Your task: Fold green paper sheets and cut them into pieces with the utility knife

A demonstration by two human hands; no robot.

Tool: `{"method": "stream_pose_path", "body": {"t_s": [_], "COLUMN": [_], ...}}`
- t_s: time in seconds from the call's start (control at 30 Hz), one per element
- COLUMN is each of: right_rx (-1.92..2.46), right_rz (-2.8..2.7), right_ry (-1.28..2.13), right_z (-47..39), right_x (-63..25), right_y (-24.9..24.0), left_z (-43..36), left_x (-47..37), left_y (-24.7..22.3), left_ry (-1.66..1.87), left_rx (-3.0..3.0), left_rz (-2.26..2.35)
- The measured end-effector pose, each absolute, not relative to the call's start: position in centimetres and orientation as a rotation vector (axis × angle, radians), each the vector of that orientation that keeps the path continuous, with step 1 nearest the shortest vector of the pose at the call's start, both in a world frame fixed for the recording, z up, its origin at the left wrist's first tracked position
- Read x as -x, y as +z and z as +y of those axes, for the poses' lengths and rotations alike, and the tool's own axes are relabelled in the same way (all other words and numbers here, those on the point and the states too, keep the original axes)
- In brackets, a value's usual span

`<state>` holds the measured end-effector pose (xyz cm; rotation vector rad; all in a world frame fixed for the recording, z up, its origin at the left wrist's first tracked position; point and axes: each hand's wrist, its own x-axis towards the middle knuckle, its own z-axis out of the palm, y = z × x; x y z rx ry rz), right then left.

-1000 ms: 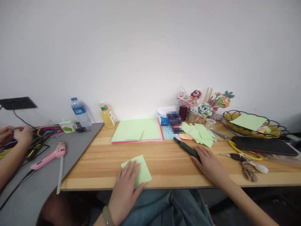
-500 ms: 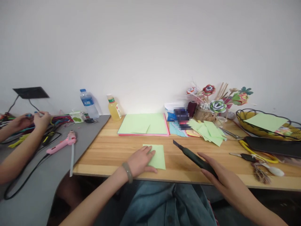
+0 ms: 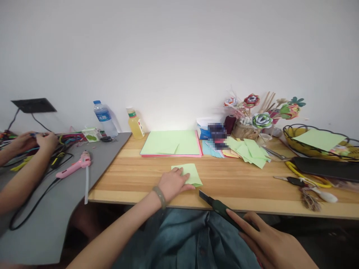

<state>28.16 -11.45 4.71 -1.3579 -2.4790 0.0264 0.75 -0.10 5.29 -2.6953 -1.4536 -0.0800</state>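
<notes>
My left hand (image 3: 175,183) lies over a small green paper (image 3: 192,172) near the table's front edge, fingers spread and pressing on it. The paper's near right corner lifts a little off the wood. My right hand (image 3: 260,233) is closed around the dark green handle of a utility knife (image 3: 224,211). Its blade is out and points up and to the left, just short of the paper's near side. Behind the left hand lies a stack of coloured sheets (image 3: 171,142), light green on top, with a loose piece on it.
Green paper pieces (image 3: 249,151) lie beside paper flowers (image 3: 262,120). A yellow basket (image 3: 297,144), black tray (image 3: 325,172) and small pointed tool (image 3: 291,180) are at right. A juice bottle (image 3: 136,125) stands behind. Left, a co-worker's hands (image 3: 46,144) work near a pink glue gun (image 3: 74,166).
The right hand has brought the knife down and left, towards the table's front edge. My left hand and the green paper have shifted slightly up and right, and the paper has turned.
</notes>
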Motion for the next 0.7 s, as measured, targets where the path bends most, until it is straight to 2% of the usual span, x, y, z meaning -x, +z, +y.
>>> {"method": "stream_pose_path", "body": {"t_s": [0.43,0.7], "right_rx": [1.345,1.446], "right_rz": [-2.529,-2.521], "right_ry": [-0.403,-0.319], "right_z": [-10.4,-10.2], "right_x": [-26.1,-26.1], "right_y": [4.2,4.0], "left_z": [-0.4,0.0], "left_x": [-1.2,-0.8], "left_y": [5.2,6.4], "left_ry": [-0.054,-0.087], "left_rx": [2.69,2.745], "left_rz": [-1.475,-1.365]}}
